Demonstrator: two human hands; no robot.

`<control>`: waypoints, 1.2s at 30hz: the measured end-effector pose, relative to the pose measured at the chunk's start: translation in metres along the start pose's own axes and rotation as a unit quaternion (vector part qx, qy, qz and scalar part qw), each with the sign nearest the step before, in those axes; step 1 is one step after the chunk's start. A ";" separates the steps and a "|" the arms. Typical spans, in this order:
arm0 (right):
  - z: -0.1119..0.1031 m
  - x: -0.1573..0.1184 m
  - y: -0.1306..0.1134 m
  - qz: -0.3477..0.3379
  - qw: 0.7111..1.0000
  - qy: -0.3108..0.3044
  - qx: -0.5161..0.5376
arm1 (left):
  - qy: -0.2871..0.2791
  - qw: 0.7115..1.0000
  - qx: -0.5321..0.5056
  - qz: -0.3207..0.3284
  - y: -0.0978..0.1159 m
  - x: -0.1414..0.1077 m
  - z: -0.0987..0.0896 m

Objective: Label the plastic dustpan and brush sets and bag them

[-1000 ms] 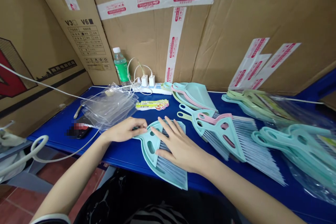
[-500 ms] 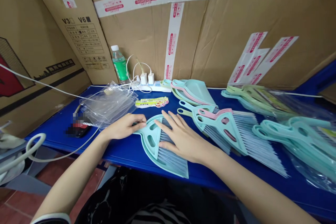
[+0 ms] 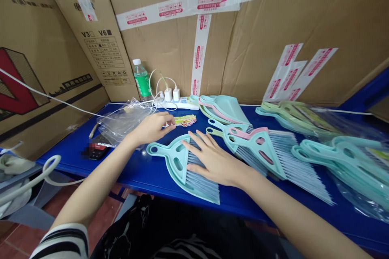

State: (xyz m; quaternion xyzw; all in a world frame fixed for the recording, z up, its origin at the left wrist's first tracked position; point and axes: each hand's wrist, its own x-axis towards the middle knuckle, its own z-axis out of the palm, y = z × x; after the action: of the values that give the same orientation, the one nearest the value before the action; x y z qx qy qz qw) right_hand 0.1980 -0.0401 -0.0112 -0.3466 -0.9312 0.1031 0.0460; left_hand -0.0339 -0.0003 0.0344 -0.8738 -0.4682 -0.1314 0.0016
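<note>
Mint-green plastic hand broom (image 3: 178,162) flat on a blue table (image 3: 130,174), its looped handle toward the left, directly beneath the right hand (image 3: 217,162). Fingers (image 3: 197,139) of that hand spread and released, lying across the top of the pale grey bristles (image 3: 199,182), palm low over the broom's moulded head, no clench. Oval slots in the smooth plastic; long, fine, straight bristles fanning toward the table's near edge. Left hand (image 3: 152,128) just beyond the broom, fingers loosely curled and relaxed, tips at the end of a glossy strip of printed labels (image 3: 185,120), touching or just beside it, unclear which. To the right, more brooms with pink and green handles (image 3: 258,149); farther back, nested dustpans (image 3: 226,107); left of the labels, crinkled clear plastic bags (image 3: 121,123); beyond everything, corrugated cardboard (image 3: 304,28) crossed by printed tape.
</note>
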 end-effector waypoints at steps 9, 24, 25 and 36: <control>0.003 0.003 0.006 0.016 0.999 -0.030 0.043 | -0.054 0.991 0.119 -0.003 -0.027 0.023 0.029; 0.004 0.006 0.011 0.043 0.997 -0.030 0.051 | -0.061 0.982 0.179 -0.005 -0.017 0.024 0.033; 0.004 0.006 0.011 0.042 0.998 -0.027 0.049 | -0.059 0.981 0.184 -0.004 -0.017 0.023 0.032; -0.004 0.002 0.020 0.025 0.992 0.117 0.041 | 0.065 0.984 0.167 -0.002 -0.020 0.019 0.022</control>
State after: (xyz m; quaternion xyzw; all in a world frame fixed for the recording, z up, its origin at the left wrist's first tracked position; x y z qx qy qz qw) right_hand 0.2097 -0.0236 -0.0117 -0.3773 -0.9055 0.1006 0.1661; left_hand -0.0353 0.0298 0.0147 -0.8498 -0.4842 -0.1080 0.1782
